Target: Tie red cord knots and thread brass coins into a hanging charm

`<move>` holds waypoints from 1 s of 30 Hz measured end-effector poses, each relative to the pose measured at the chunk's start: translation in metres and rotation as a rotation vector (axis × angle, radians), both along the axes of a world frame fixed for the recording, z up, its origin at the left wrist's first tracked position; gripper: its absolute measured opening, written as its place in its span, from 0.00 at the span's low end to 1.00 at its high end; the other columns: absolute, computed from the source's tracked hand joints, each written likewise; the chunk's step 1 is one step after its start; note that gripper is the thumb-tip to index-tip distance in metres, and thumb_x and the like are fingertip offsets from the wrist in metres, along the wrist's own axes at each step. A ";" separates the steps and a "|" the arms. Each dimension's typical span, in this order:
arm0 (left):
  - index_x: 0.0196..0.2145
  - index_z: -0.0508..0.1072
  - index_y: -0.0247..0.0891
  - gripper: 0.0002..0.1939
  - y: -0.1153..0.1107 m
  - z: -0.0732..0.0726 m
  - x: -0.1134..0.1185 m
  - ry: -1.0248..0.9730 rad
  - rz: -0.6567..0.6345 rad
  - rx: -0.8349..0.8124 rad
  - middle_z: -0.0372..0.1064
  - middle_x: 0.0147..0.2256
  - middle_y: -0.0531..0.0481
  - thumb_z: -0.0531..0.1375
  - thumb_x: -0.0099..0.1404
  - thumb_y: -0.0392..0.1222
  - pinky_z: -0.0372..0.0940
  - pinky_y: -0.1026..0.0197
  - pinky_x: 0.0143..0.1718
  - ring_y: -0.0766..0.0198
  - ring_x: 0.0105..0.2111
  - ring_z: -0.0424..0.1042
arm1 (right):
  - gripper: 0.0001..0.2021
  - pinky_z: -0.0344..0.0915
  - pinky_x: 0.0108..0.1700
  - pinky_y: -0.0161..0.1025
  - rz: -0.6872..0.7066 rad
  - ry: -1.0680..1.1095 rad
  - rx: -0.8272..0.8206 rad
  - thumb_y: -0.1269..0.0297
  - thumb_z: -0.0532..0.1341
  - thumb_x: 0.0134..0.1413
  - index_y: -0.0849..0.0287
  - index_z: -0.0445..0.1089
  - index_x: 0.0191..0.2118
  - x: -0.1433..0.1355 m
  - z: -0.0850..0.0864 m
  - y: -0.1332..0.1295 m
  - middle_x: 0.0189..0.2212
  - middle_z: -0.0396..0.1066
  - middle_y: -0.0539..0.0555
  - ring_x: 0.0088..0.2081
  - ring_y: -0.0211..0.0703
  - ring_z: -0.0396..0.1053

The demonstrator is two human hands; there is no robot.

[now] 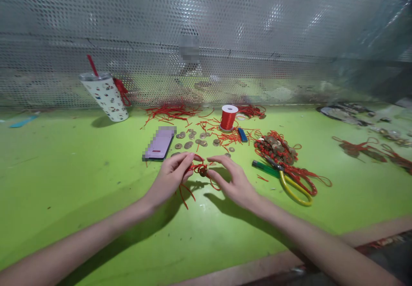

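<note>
My left hand pinches a red cord between thumb and fingers, its loose ends hanging below. A dark round coin sits on the cord, just right of my left fingertips. My right hand is beside the coin with thumb and index finger apart; whether its thumb tip touches the cord loop is too small to tell. Loose coins are spread on the table behind my hands. Behind them stands a spool of red cord, with cut red pieces around it and a blue lighter to its right.
A phone lies behind my left hand. Further left, a patterned cup leans with a red straw. On the right are a pile of corded coins, scissors and a green tool. A perforated metal screen borders the green table.
</note>
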State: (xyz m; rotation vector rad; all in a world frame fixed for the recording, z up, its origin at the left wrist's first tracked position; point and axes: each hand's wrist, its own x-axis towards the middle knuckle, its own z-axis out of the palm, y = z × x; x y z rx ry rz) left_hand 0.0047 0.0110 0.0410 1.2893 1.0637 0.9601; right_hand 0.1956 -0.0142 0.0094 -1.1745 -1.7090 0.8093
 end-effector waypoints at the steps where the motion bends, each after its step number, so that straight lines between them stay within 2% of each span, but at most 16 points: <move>1: 0.34 0.77 0.38 0.21 -0.001 0.000 0.000 0.005 -0.010 -0.001 0.57 0.26 0.55 0.65 0.61 0.61 0.56 0.68 0.23 0.70 0.24 0.55 | 0.16 0.63 0.57 0.55 0.009 -0.019 0.023 0.54 0.63 0.63 0.54 0.72 0.52 -0.001 -0.001 -0.001 0.51 0.74 0.60 0.53 0.53 0.70; 4: 0.35 0.78 0.38 0.20 -0.005 -0.001 0.001 0.012 -0.067 0.014 0.61 0.27 0.53 0.63 0.64 0.60 0.56 0.67 0.24 0.70 0.24 0.56 | 0.17 0.66 0.53 0.52 0.059 -0.016 0.003 0.54 0.65 0.61 0.54 0.71 0.53 -0.005 -0.005 -0.002 0.48 0.75 0.58 0.49 0.52 0.72; 7: 0.36 0.78 0.38 0.20 -0.006 0.001 0.001 0.013 -0.112 0.032 0.63 0.27 0.53 0.62 0.65 0.60 0.56 0.66 0.24 0.69 0.24 0.57 | 0.12 0.68 0.48 0.48 0.134 0.046 -0.051 0.55 0.63 0.62 0.54 0.74 0.48 -0.008 -0.005 -0.003 0.42 0.77 0.55 0.43 0.48 0.74; 9: 0.36 0.78 0.38 0.20 -0.002 0.002 -0.001 0.025 -0.092 0.054 0.61 0.25 0.54 0.61 0.65 0.59 0.56 0.66 0.24 0.69 0.23 0.56 | 0.10 0.69 0.46 0.46 0.178 0.123 -0.110 0.57 0.62 0.64 0.55 0.75 0.42 -0.009 -0.003 -0.003 0.38 0.77 0.54 0.40 0.45 0.73; 12: 0.36 0.77 0.38 0.19 0.008 -0.001 -0.005 0.064 -0.032 0.117 0.55 0.22 0.57 0.60 0.66 0.57 0.55 0.66 0.24 0.69 0.22 0.55 | 0.11 0.70 0.38 0.41 0.225 0.264 -0.265 0.56 0.62 0.63 0.59 0.75 0.38 -0.009 -0.001 -0.001 0.32 0.77 0.53 0.34 0.41 0.73; 15: 0.36 0.77 0.37 0.17 0.019 -0.007 -0.010 0.095 0.010 0.159 0.57 0.23 0.56 0.59 0.68 0.55 0.56 0.65 0.25 0.69 0.22 0.58 | 0.14 0.68 0.27 0.35 0.279 0.368 -0.438 0.54 0.63 0.61 0.61 0.74 0.43 -0.006 -0.002 0.003 0.31 0.77 0.53 0.25 0.36 0.71; 18: 0.35 0.75 0.38 0.16 0.026 -0.012 -0.014 0.141 0.027 0.207 0.60 0.23 0.55 0.58 0.69 0.53 0.55 0.65 0.25 0.68 0.22 0.60 | 0.21 0.67 0.23 0.33 0.336 0.447 -0.553 0.52 0.66 0.58 0.61 0.71 0.51 -0.002 -0.006 0.008 0.32 0.78 0.54 0.21 0.34 0.70; 20: 0.35 0.75 0.38 0.16 0.027 -0.013 -0.015 0.174 0.023 0.236 0.60 0.22 0.55 0.57 0.70 0.52 0.55 0.64 0.25 0.68 0.21 0.60 | 0.23 0.68 0.23 0.33 0.373 0.491 -0.598 0.51 0.67 0.56 0.60 0.70 0.52 -0.001 -0.010 0.010 0.33 0.79 0.55 0.22 0.36 0.73; 22: 0.36 0.75 0.38 0.16 0.027 -0.013 -0.016 0.194 0.015 0.251 0.60 0.22 0.55 0.57 0.70 0.52 0.56 0.64 0.25 0.67 0.21 0.61 | 0.20 0.71 0.26 0.35 0.398 0.522 -0.614 0.52 0.68 0.55 0.61 0.71 0.48 -0.001 -0.011 0.010 0.35 0.79 0.56 0.25 0.38 0.76; 25: 0.36 0.74 0.38 0.16 0.026 -0.014 -0.016 0.226 -0.011 0.268 0.62 0.24 0.54 0.56 0.71 0.52 0.57 0.63 0.26 0.66 0.23 0.63 | 0.15 0.75 0.36 0.40 0.420 0.537 -0.603 0.54 0.68 0.56 0.62 0.71 0.40 -0.002 -0.009 0.007 0.35 0.79 0.56 0.31 0.41 0.79; 27: 0.36 0.74 0.38 0.16 0.025 -0.015 -0.016 0.259 -0.028 0.288 0.62 0.25 0.54 0.55 0.72 0.51 0.58 0.63 0.27 0.65 0.25 0.64 | 0.14 0.75 0.41 0.42 0.417 0.547 -0.587 0.55 0.68 0.57 0.61 0.70 0.39 -0.003 -0.008 0.005 0.37 0.78 0.56 0.35 0.42 0.79; 30: 0.37 0.74 0.38 0.16 0.024 -0.016 -0.016 0.289 -0.024 0.316 0.63 0.26 0.53 0.53 0.73 0.50 0.59 0.63 0.29 0.64 0.27 0.64 | 0.15 0.73 0.38 0.42 0.429 0.558 -0.584 0.54 0.67 0.58 0.60 0.68 0.41 -0.003 -0.008 0.005 0.39 0.78 0.57 0.33 0.42 0.78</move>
